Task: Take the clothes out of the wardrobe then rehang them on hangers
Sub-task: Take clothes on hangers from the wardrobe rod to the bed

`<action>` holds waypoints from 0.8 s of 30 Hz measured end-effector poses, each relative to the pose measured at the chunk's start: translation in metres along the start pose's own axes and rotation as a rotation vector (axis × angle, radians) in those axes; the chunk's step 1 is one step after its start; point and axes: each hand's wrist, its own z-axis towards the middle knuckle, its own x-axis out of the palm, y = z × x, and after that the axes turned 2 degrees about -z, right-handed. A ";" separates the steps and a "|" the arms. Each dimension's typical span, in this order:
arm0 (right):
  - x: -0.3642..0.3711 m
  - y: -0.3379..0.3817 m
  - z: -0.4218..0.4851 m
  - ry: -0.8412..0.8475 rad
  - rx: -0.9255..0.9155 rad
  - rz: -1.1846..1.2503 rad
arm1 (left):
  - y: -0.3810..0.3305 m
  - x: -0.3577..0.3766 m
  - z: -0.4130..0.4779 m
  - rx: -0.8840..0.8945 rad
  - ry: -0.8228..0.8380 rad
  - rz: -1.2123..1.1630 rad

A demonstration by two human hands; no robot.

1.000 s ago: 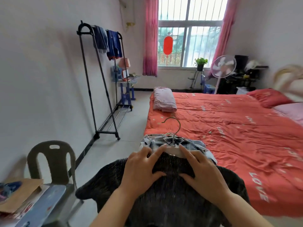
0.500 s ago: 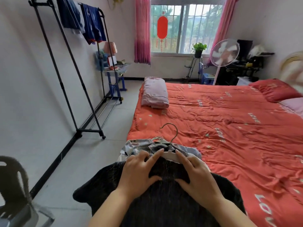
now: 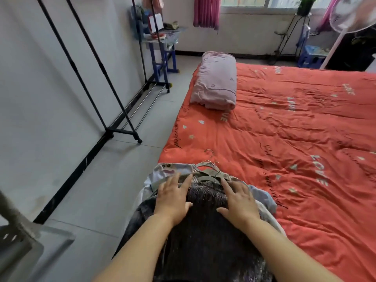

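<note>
A dark speckled garment (image 3: 205, 231) lies on top of a pile of clothes at the near corner of the orange bed (image 3: 295, 139). My left hand (image 3: 173, 198) and my right hand (image 3: 238, 202) rest flat on its upper part, fingers spread. Just beyond my fingertips lie several hangers (image 3: 211, 171) with metal hooks, stacked on a pale printed garment (image 3: 168, 171). Whether a hanger sits inside the dark garment is hidden. The black clothes rack (image 3: 114, 110) stands against the left wall; its top rail is out of frame.
A rolled lilac quilt (image 3: 216, 80) lies on the bed's far left side. A small blue table (image 3: 160, 37) with clutter stands past the rack. A standing fan (image 3: 345, 19) and a plant stand (image 3: 293, 33) are by the window. A grey chair (image 3: 18, 239) is at lower left.
The view has tilted down and moved closer to the bed. My hands have spread a little wider apart on the dark garment, which now lies flatter on the pile.
</note>
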 end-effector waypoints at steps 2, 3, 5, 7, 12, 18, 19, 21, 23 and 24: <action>0.017 -0.003 0.002 0.060 0.000 0.023 | 0.001 0.014 0.002 -0.025 0.072 -0.007; 0.024 -0.004 -0.001 0.081 -0.004 0.027 | 0.002 0.020 0.001 -0.030 0.100 0.007; 0.035 -0.005 -0.008 0.123 -0.003 0.035 | 0.004 0.028 -0.004 -0.041 0.142 0.016; 0.041 -0.004 -0.015 0.151 -0.011 0.053 | 0.007 0.032 -0.011 -0.060 0.173 0.003; 0.033 0.025 -0.026 0.161 -0.099 0.030 | 0.023 0.021 -0.042 -0.119 0.166 -0.005; -0.001 0.103 -0.047 0.122 -0.300 -0.007 | 0.066 -0.021 -0.112 -0.256 0.037 -0.029; -0.007 0.121 -0.054 0.111 -0.342 -0.020 | 0.076 -0.028 -0.129 -0.280 0.006 -0.020; -0.017 0.158 -0.073 0.097 -0.430 -0.046 | 0.097 -0.044 -0.170 -0.336 -0.044 -0.012; -0.024 0.200 -0.098 0.094 -0.522 -0.061 | 0.118 -0.058 -0.219 -0.399 -0.088 -0.013; -0.026 0.222 -0.114 0.094 -0.571 -0.068 | 0.129 -0.063 -0.247 -0.433 -0.116 -0.012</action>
